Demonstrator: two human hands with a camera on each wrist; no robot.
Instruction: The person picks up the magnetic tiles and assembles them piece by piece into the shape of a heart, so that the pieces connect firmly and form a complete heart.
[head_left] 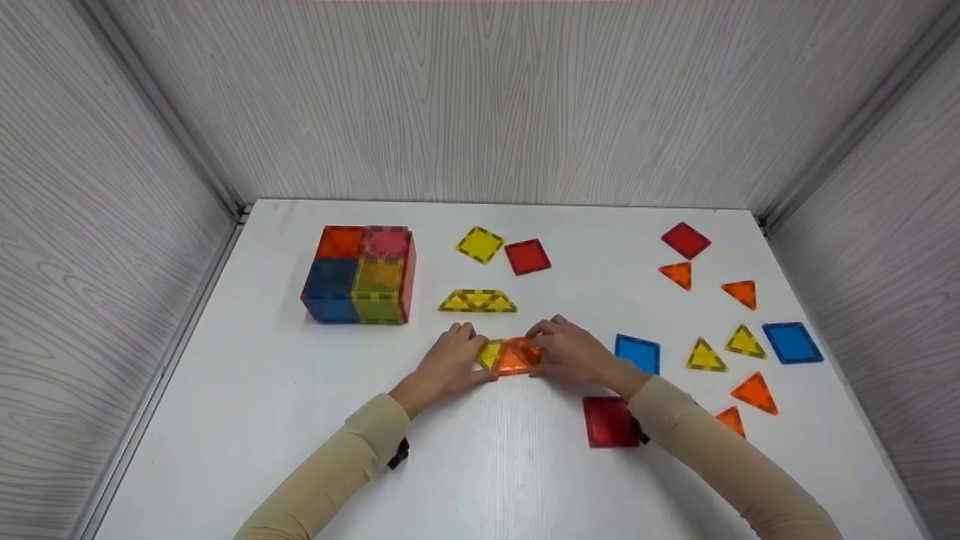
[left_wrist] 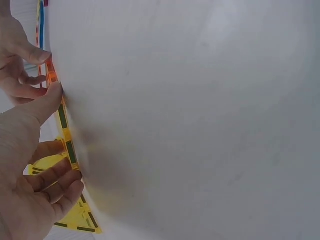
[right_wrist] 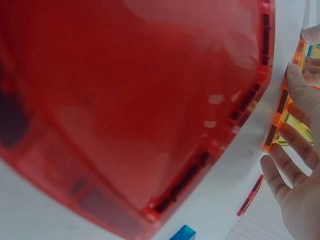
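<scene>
A short row of see-through magnetic tiles lies mid-table between the two hands. At its left end, my left hand (head_left: 450,358) pinches a yellow triangle tile (head_left: 489,352) between thumb and fingers. My right hand (head_left: 574,354) grips the orange triangle tiles (head_left: 514,358) at the other end, its fingers covering part of them. The touching edges of yellow and orange appear to meet. In the left wrist view, the thumb and fingers sit along the yellow tile's edge (left_wrist: 70,150). The right wrist view shows the right thumb and fingers at the orange tile's edge (right_wrist: 280,110).
Behind the hands lies a joined yellow trapezoid (head_left: 478,301), with a yellow square (head_left: 480,245) and red square (head_left: 528,257) farther back. A multicoloured tile box (head_left: 358,276) stands left. Blue squares (head_left: 793,343), a near red square (head_left: 609,422) and several loose triangles (head_left: 756,392) lie right.
</scene>
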